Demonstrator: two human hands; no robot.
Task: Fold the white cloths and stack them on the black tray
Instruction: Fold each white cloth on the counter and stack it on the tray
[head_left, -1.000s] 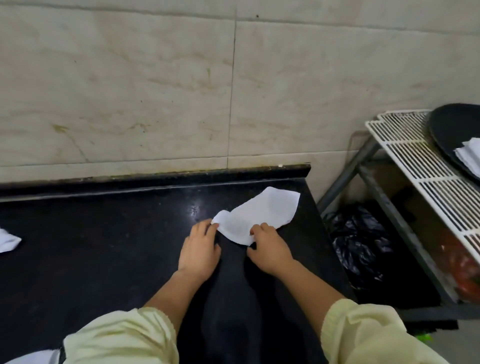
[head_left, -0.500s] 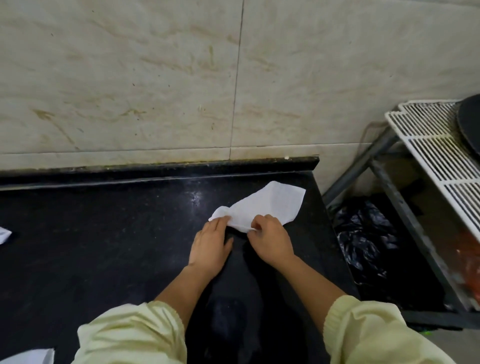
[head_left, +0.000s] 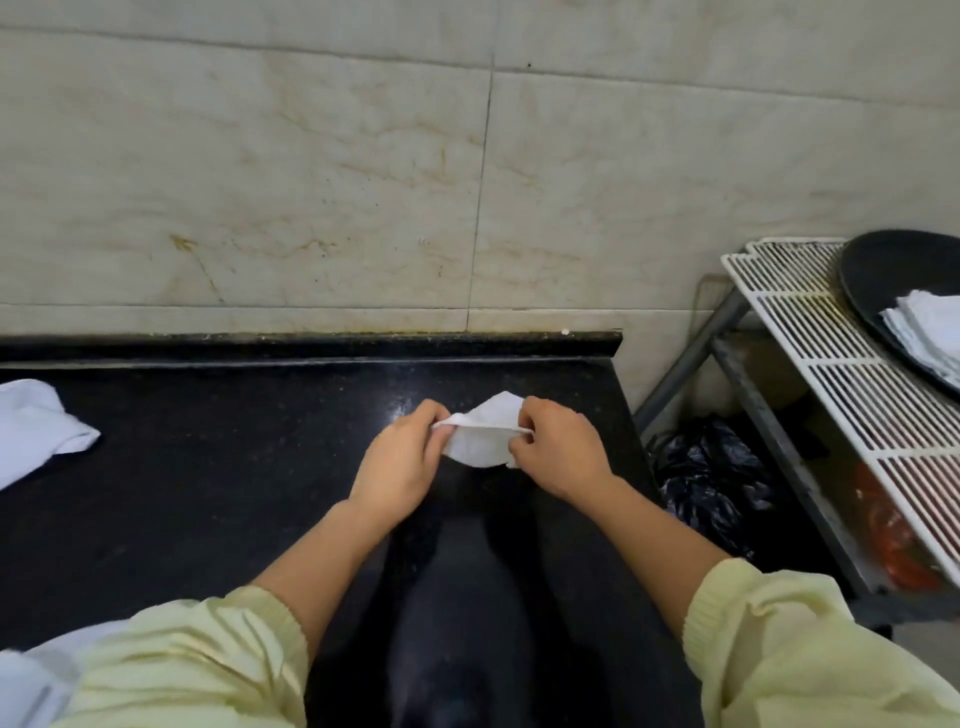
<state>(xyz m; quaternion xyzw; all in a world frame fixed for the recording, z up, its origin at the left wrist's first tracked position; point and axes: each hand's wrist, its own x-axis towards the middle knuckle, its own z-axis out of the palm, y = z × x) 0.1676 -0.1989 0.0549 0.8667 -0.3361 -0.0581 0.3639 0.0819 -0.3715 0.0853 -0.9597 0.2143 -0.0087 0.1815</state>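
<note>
At the far left edge of the glossy black stone counter (head_left: 208, 499), a crumpled white cloth (head_left: 36, 426) is lying loose. A further bit of white fabric (head_left: 26, 680) is showing at the counter's near left corner, too cut off to tell what it is. Over the counter's middle, toward its right end, the person's left hand (head_left: 402, 462), reaching out of a pale yellow knitted sleeve (head_left: 197, 660), is pinching the left end of a small, partly folded white cloth (head_left: 480, 441) between thumb and curled fingers. The cloth's top edge is being pulled taut between the two hands; whether its lower edge is touching the counter cannot be told. The right hand (head_left: 558, 452) is pinching the cloth's right end in the same way. Past the counter's right edge and lower down, a crinkled black plastic bag (head_left: 711, 478) is sitting beneath a white wire rack (head_left: 831, 353). On that rack, well apart from the counter, a black tray with a rounded rim (head_left: 883, 275) is carrying a neat stack of folded white cloths (head_left: 930, 332).
</note>
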